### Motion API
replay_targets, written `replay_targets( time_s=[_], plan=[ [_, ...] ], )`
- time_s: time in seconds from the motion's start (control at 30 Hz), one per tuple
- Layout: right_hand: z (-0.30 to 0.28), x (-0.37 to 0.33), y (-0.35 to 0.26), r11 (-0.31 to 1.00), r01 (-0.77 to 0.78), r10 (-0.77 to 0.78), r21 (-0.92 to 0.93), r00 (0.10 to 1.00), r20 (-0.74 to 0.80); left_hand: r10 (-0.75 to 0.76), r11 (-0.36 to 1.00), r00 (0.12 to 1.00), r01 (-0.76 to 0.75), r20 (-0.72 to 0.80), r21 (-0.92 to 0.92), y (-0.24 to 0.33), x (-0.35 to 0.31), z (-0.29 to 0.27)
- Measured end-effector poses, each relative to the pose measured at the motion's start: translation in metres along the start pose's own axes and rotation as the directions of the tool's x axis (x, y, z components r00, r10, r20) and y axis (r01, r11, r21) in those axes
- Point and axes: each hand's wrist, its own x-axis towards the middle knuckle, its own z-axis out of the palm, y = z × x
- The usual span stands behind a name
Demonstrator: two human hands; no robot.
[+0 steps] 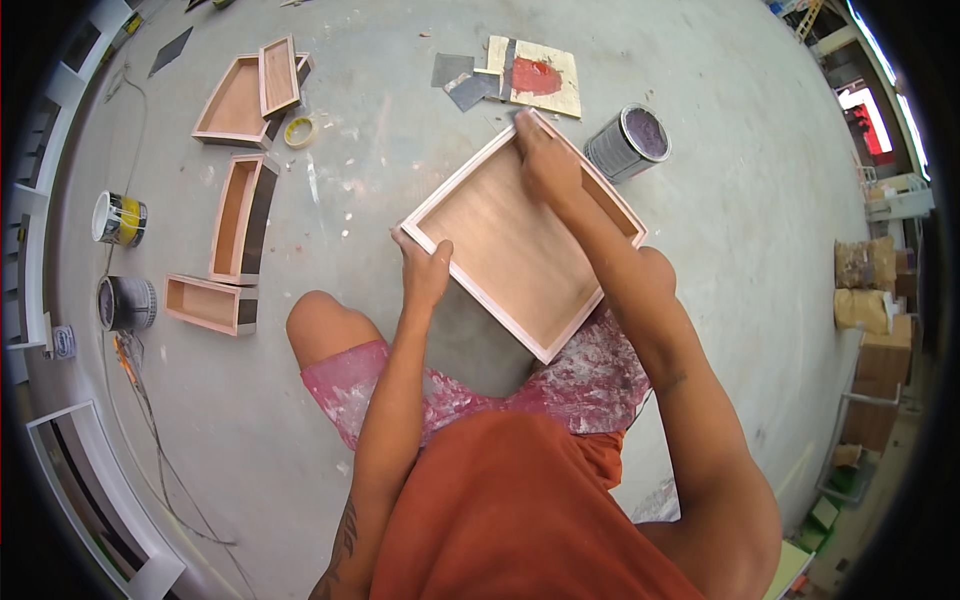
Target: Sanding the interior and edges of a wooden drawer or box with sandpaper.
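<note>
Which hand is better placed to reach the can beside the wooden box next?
Probably the right hand: it is at the far corner of the wooden box, with the can just to its right. The left hand grips the box's left corner, which puts the box between it and the can.

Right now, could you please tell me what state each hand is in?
Left hand: closed on the wooden box near its left corner.
Right hand: at its far corner; grip cannot be told.
</note>
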Motion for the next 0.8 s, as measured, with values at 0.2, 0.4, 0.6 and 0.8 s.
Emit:
replay_targets(
  time_s=[0.2,0.4,0.6,0.8],
  plan=[
    [-0.010,-0.005,-0.031,1.000,0.000,0.001,-0.016,0.998,0.056,0.028,1.000,0.999,-0.028,-0.030,0.015,-0.007,0.002,-0.007],
    [0.007,-0.011,-0.026,0.995,0.094,-0.096,-0.030,0.992,-0.085,0.031,1.000,1.000,-0.031,0.000,0.006,-0.003,0.004,0.001],
    [-0.002,-0.003,-0.032,0.993,-0.112,0.115,0.042,0.990,-0.086,0.041,0.999,0.999,-0.041,-0.001,0.013,-0.010,0.003,-0.001],
    [-0.006,0.008,-0.006,0.999,-0.003,0.008,0.047,0.994,-0.109,0.056,0.998,0.998,-0.056,0.000,0.020,-0.007,0.004,0.003]
  ],
)
